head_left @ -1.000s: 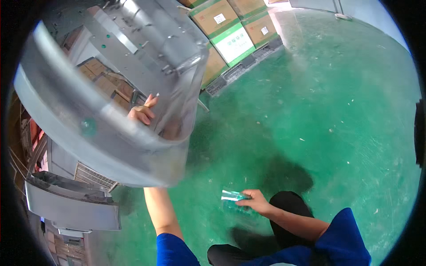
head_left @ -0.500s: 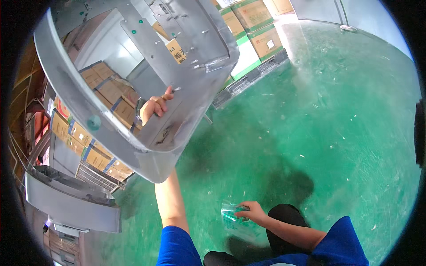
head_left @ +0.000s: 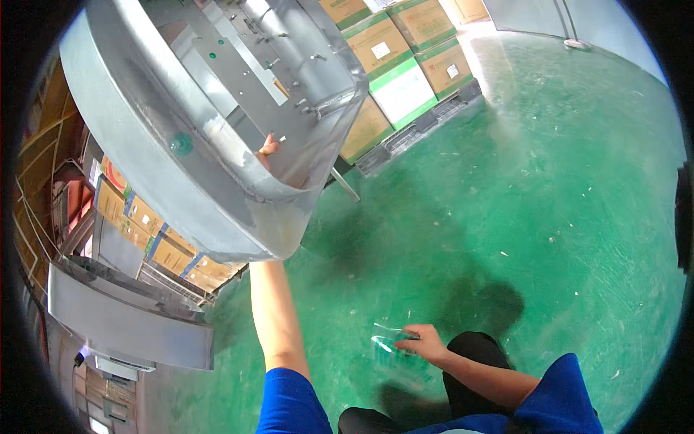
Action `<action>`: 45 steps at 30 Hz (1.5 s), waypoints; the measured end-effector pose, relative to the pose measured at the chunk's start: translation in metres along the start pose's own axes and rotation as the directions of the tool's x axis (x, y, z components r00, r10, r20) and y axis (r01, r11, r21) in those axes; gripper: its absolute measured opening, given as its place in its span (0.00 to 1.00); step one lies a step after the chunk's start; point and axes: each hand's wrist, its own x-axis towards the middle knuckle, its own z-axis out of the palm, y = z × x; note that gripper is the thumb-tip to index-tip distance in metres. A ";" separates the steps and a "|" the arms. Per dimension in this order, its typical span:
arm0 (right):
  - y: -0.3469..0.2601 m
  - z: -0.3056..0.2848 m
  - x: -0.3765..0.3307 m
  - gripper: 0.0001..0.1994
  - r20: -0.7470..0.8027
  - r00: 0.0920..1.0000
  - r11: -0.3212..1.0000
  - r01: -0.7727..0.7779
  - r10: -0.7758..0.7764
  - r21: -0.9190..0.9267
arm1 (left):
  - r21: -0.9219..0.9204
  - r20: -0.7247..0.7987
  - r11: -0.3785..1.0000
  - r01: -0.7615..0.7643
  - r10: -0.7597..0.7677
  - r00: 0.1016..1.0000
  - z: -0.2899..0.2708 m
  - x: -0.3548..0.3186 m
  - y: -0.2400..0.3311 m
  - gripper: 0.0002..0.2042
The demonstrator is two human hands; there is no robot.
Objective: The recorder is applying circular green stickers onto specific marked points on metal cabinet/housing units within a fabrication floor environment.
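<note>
A large grey metal housing with rounded corners and an open middle is tilted at the upper left. My left forearm passes behind its lower corner. Inside the opening my left hand shows only in part, its fingers curled over the inner edge of the housing close to a small pale-tipped stud. More studs and small green dots sit on the inner panel. Low in the middle, my right hand is closed on a clear plastic piece, a bag or sheet; I cannot tell which.
A second grey metal housing hangs or stands at the lower left. Cardboard boxes are stacked on a dark pallet behind, with more boxes at the left. The floor is green, with small scraps on it.
The large housing has tilted and its lower corner has risen, so its rim now covers more of my left hand. My right hand, still holding the plastic, appears slightly farther right.
</note>
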 end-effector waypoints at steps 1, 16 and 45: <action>-0.002 -0.005 0.002 0.11 -0.029 0.996 0.989 0.081 -0.086 -0.127 | 0.004 0.006 1.000 0.004 -0.004 1.000 -0.001 0.001 0.002 0.18; -0.346 -0.169 0.054 0.14 0.002 0.613 0.287 0.373 -0.790 -0.882 | 0.043 0.100 0.998 0.041 -0.045 0.994 -0.026 0.005 0.007 0.19; -0.469 -0.069 0.211 0.06 0.522 0.404 -0.548 0.060 -0.751 -0.834 | 0.062 0.064 0.998 0.015 -0.019 0.998 0.008 -0.009 0.005 0.20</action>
